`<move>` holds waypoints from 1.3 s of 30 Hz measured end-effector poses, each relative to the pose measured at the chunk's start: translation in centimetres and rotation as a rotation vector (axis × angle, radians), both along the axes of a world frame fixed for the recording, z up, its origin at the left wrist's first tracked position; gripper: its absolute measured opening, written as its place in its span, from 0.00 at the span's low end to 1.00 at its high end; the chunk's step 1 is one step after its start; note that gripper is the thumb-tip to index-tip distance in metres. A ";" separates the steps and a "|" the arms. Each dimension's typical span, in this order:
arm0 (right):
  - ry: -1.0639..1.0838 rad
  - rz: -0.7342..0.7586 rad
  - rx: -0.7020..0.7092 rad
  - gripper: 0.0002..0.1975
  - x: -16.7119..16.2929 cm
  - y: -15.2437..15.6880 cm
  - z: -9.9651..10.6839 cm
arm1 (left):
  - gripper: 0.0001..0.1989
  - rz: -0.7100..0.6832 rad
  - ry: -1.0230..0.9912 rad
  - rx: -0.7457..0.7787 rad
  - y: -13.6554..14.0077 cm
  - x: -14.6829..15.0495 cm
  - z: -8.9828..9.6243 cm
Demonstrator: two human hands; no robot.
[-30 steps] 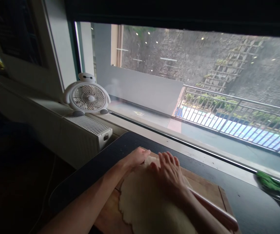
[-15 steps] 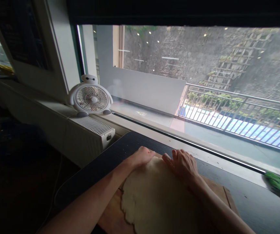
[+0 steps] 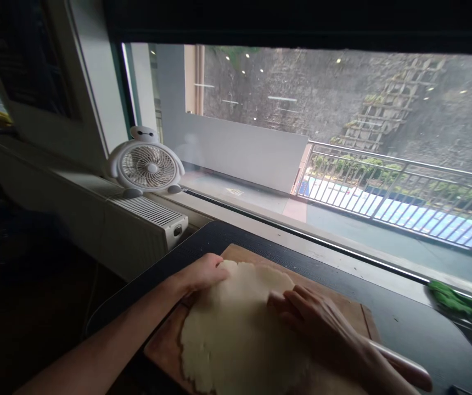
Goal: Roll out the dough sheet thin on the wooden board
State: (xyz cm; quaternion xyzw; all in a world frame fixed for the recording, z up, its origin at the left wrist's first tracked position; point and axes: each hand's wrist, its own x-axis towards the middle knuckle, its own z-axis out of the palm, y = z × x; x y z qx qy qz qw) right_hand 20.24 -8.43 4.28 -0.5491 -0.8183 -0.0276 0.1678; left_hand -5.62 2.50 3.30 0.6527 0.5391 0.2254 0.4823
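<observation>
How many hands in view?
2: the left hand at the far-left edge of the dough, the right hand at its right side, fingers partly hidden.

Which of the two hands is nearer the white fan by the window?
The left hand, at the dough's far left edge. The right hand, at the dough's right side, is farther from the fan.

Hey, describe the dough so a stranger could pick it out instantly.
In front of the wide window is a dark table, and on it a wooden board. On that, between the left hand and right hand, lies the dough. It is the broad, pale, flat sheet with a ragged edge, unlike the brown board or the smooth, rod-shaped rolling pin.
</observation>
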 end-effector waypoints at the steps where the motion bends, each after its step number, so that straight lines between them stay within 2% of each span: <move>1: 0.001 0.001 -0.026 0.15 -0.7 0.6 -0.4 | 0.11 -0.004 0.028 0.019 0.5 0.0 -0.1; 3: 0.000 -0.060 -0.050 0.18 -2.0 2.5 -1.0 | 0.14 -0.016 0.089 0.074 1.6 0.7 -0.1; 4: 0.002 -0.142 -0.033 0.20 -2.7 3.5 -1.1 | 0.15 -0.025 0.120 0.093 2.1 1.1 -0.1; 6: 0.002 -0.284 -0.033 0.22 -3.9 5.4 -1.1 | 0.13 -0.040 0.163 0.100 2.8 1.9 0.1; 8: 0.005 -0.338 -0.091 0.22 -4.8 6.1 -1.0 | 0.10 -0.047 0.151 0.109 3.1 2.3 -0.1; 10: 0.011 -0.304 -0.125 0.23 -5.6 5.7 -1.3 | 0.10 -0.046 0.095 0.125 3.2 2.0 -0.6; 13: -0.006 -0.223 -0.092 0.25 -5.9 5.0 -1.8 | 0.11 -0.041 0.030 0.104 3.5 1.3 -1.6; 18: -0.059 -0.376 -0.177 0.25 -5.1 7.6 -1.5 | 0.10 -0.049 -0.023 0.064 3.7 1.1 -2.1; 20: -0.051 -0.336 -0.190 0.25 -5.4 7.8 -1.6 | 0.09 -0.031 -0.025 0.073 3.5 1.3 -2.0; 24: -0.043 -0.218 -0.102 0.27 -6.0 7.2 -2.0 | 0.08 -0.017 -0.012 0.086 3.4 1.4 -1.8; 29: -0.115 -0.344 -0.245 0.23 -5.4 9.1 -1.4 | 0.10 -0.008 0.002 0.090 3.7 1.4 -2.2; 34: -0.044 -0.222 -0.176 0.27 -6.1 8.7 -1.8 | 0.11 -0.051 0.004 0.095 4.0 1.2 -2.6; 39: -0.075 -0.343 -0.259 0.23 -5.9 9.3 -1.0 | 0.13 -0.058 0.044 0.116 3.9 1.4 -2.1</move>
